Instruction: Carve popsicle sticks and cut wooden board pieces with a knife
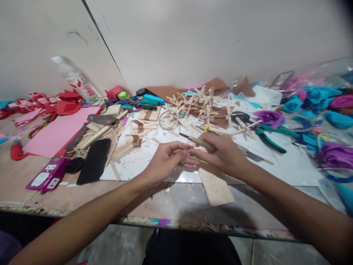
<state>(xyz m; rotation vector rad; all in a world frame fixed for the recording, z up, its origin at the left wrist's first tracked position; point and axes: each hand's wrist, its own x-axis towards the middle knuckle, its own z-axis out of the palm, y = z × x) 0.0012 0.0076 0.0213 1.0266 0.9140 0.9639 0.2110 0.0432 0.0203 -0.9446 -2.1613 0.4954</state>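
My right hand (220, 152) is closed around a craft knife with a pale handle (200, 142); its dark narrow tip points left. Close beside it, my left hand (171, 158) is palm-up, with the thumb pressed against the fingers. What it pinches, if anything, is too small to make out. The fingertips of both hands meet or nearly meet above the white sheet (146, 162). Under my right hand lies a flat wooden board (216, 186), its near end over the table edge side.
Wooden sticks (204, 105) are heaped at the back, with more sticks (129, 147) at left. A black phone (94, 161), a purple case (48, 173) and a plastic bottle (79, 82) stand or lie left. Green-handled pliers (271, 141) and paper flowers (317, 95) are right.
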